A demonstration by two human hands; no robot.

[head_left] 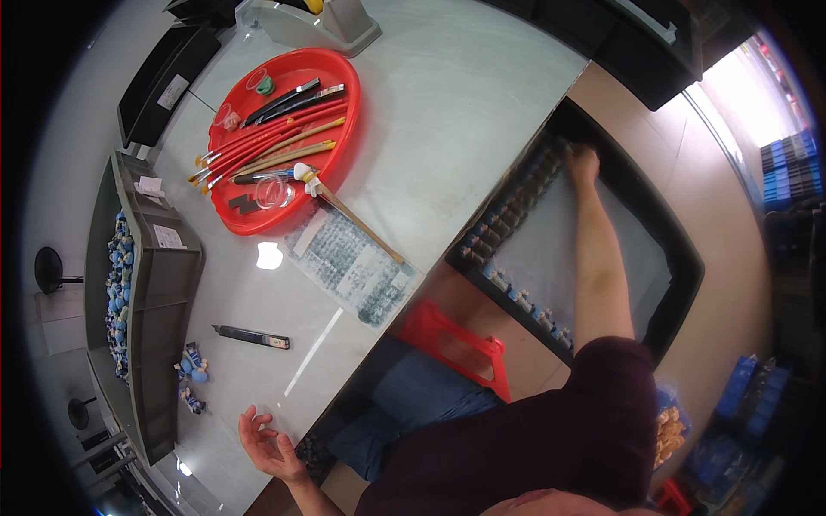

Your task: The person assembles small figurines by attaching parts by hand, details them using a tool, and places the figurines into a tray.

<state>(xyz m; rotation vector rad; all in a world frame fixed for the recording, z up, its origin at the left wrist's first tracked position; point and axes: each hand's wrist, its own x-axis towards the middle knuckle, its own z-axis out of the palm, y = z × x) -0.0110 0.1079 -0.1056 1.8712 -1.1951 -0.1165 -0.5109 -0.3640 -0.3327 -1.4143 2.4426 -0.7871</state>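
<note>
My left hand (271, 445) hovers at the near edge of the grey table (430, 95), empty, its fingers loosely apart. My right arm stretches out to a black tray (680, 275) on the right. At the tray's far corner my right hand (584, 163) is closed, its fingertips by the end of a row of small figures (503, 219); what they pinch is hidden. More small blue-and-white figures (527, 301) line the tray's near side. On the table, left of centre, lie a black utility knife (251, 336) and two loose blue figures (193, 365).
A red oval tray (346, 163) holds paintbrushes (275, 142), black knives and small cups. Beside it, a brush rests across a stained sheet (353, 267). A grey bin (163, 301) full of blue figures stands left. A red stool (465, 340) is below the table edge.
</note>
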